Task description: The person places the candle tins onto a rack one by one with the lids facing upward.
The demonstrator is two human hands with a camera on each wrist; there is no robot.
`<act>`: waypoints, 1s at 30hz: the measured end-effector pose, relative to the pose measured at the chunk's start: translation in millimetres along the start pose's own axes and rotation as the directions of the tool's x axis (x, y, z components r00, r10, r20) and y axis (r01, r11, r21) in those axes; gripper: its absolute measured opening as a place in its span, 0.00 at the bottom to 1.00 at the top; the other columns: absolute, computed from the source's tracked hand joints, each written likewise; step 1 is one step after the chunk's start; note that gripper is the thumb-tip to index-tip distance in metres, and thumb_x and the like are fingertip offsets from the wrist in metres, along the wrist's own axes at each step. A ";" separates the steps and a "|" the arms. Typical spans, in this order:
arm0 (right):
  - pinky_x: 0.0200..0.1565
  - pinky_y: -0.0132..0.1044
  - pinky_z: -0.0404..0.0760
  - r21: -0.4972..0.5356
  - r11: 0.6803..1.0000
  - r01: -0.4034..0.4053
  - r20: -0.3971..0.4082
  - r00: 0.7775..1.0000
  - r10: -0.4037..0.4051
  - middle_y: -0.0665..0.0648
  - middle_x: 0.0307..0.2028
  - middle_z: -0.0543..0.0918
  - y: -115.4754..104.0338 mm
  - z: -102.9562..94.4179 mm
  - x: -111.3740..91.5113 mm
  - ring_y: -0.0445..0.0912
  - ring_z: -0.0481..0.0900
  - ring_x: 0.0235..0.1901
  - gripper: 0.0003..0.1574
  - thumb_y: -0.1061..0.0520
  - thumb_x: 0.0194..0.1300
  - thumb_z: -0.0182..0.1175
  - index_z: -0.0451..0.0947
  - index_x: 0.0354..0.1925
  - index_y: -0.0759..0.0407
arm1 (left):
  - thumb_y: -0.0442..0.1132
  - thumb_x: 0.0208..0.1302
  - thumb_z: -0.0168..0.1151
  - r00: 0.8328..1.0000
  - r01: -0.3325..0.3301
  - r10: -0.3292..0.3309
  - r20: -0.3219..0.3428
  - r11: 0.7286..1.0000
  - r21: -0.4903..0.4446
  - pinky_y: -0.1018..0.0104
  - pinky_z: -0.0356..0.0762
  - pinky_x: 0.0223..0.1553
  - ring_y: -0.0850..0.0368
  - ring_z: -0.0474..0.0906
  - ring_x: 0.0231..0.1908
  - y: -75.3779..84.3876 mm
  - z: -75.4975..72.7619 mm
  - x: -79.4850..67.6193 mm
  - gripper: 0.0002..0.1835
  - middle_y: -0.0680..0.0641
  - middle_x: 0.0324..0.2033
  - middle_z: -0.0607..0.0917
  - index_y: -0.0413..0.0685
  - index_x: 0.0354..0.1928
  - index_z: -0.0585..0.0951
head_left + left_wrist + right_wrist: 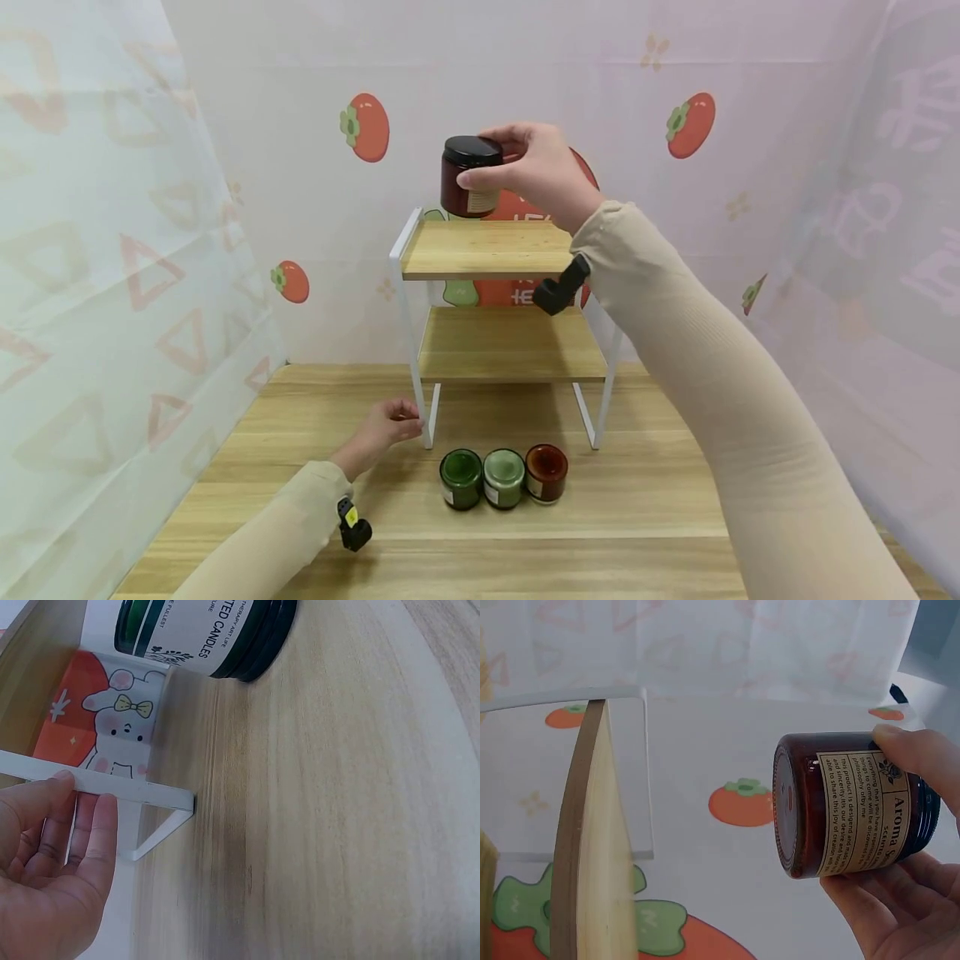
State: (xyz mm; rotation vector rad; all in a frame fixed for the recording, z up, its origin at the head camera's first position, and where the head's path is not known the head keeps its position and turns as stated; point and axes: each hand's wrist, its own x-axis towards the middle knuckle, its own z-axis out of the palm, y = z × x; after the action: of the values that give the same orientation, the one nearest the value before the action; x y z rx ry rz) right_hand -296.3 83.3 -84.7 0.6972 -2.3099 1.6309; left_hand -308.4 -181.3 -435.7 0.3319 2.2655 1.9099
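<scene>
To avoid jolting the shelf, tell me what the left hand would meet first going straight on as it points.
The white front-left leg of the two-tier wooden shelf; the left hand seems to touch it.

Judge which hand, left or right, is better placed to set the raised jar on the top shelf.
Probably the right hand: it grips the dark jar above the top shelf, while the left hand is down low, holding a white leg.
</scene>
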 end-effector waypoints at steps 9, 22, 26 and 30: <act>0.54 0.32 0.80 0.030 0.999 -0.025 -0.007 1.000 0.025 0.56 0.49 0.82 3.3 14.6 16.0 0.44 0.78 0.49 0.36 0.59 0.49 0.75 0.75 0.58 0.59 | 0.25 0.64 0.58 1.000 -0.014 0.014 0.012 1.000 0.002 0.64 0.84 0.49 0.52 0.81 0.42 0.7 -1.3 -0.3 0.07 0.45 0.36 0.78 0.27 0.41 0.73; 0.54 0.31 0.77 0.032 0.998 -0.054 -0.001 0.999 0.054 0.56 0.46 0.82 13.7 30.2 24.2 0.44 0.79 0.46 0.35 0.58 0.50 0.74 0.76 0.57 0.59 | 0.25 0.64 0.59 1.000 -0.002 0.002 -0.002 1.000 0.002 0.63 0.84 0.50 0.49 0.81 0.44 3.3 -4.6 -2.8 0.08 0.43 0.38 0.79 0.27 0.42 0.74; 0.51 0.32 0.78 0.016 0.998 -0.066 0.019 0.998 0.066 0.56 0.46 0.82 21.4 36.3 24.3 0.44 0.78 0.46 0.36 0.57 0.50 0.75 0.75 0.58 0.59 | 0.25 0.64 0.59 1.000 0.007 -0.007 -0.009 1.000 0.007 0.62 0.84 0.51 0.48 0.81 0.44 4.4 -4.6 -3.6 0.07 0.43 0.38 0.79 0.28 0.42 0.74; 0.50 0.34 0.79 -0.006 0.997 -0.072 0.027 0.997 0.072 0.56 0.47 0.82 29.5 41.7 25.4 0.44 0.78 0.46 0.36 0.56 0.50 0.75 0.76 0.58 0.58 | 0.26 0.65 0.59 1.000 0.009 -0.009 -0.011 1.000 0.012 0.61 0.84 0.51 0.48 0.81 0.44 4.9 -4.2 -3.7 0.08 0.42 0.38 0.80 0.28 0.43 0.74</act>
State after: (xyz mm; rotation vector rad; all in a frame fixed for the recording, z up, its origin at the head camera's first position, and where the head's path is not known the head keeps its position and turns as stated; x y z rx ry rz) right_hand -329.5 46.1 -112.4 0.6467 -2.3838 1.6547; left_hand -305.6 -185.5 -430.2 0.3130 2.2823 1.8996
